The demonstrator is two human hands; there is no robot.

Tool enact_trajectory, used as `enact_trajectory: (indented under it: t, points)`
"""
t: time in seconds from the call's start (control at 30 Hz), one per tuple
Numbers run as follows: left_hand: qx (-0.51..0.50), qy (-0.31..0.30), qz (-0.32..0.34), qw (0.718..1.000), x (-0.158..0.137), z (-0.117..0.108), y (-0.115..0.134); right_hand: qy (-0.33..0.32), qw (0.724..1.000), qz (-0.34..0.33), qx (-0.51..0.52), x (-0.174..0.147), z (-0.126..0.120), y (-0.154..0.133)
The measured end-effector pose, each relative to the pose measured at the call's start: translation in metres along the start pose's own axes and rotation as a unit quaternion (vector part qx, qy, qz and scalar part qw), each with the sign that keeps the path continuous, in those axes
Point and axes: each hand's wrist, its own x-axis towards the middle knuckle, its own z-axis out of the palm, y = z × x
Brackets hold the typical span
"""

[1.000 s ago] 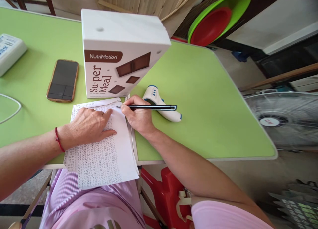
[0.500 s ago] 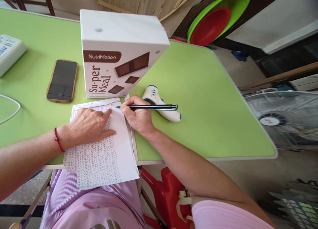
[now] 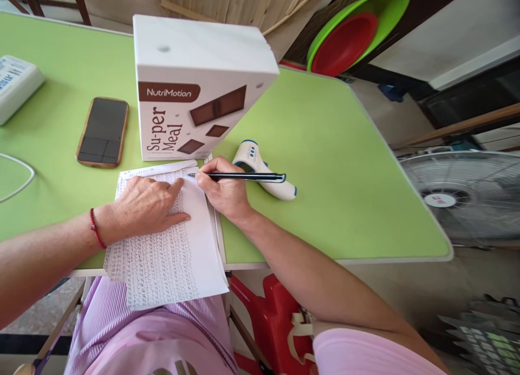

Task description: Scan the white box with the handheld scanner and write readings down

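Note:
Rows of handwriting cover much of a white sheet of paper (image 3: pixel 203 250), which hangs past the table's near edge. Other sheets lie under it. My left hand (image 3: pixel 148 204) rests flat on the paper with its fingers apart, index finger pointing toward the pen tip. A black pen (image 3: pixel 252 176) is gripped in my right hand (image 3: pixel 227 191), its tip at the upper part of the sheet, near the end of a written line. Just beyond my right hand lies a white and blue infrared thermometer (image 3: pixel 280 189), partly hidden by the hand and pen.
A tall white NutriMotion box (image 3: pixel 203 50) stands behind the paper. To its left are a phone (image 3: pixel 103 131), a white device (image 3: pixel 18 88) and a white cable (image 3: pixel 30 172). A fan (image 3: pixel 442 200) stands right of the green table (image 3: pixel 345 174); a red stool (image 3: pixel 272 310) is below.
The pen has shifted slightly left, its back end turning a little lower with my right hand. My left hand stays in place on the paper.

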Motion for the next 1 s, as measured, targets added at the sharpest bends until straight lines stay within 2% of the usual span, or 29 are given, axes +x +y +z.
enact_trajectory:
  t: [0.47,0.7,1.0]
  points:
    - [0.011,0.008,0.0,1.0,0.0017,0.0026,0.0004,-0.007,1.0,0.014,-0.01,0.0003,-0.001,-0.0009]
    - [0.012,0.006,-0.006,1.0,0.0014,0.002,0.0003,0.011,1.0,0.01,0.006,0.0004,-0.0016,-0.0027]
    - [0.004,0.005,-0.001,1.0,0.0021,0.0026,-0.0004,-0.009,1.0,0.025,-0.015,0.0009,-0.0015,-0.0029]
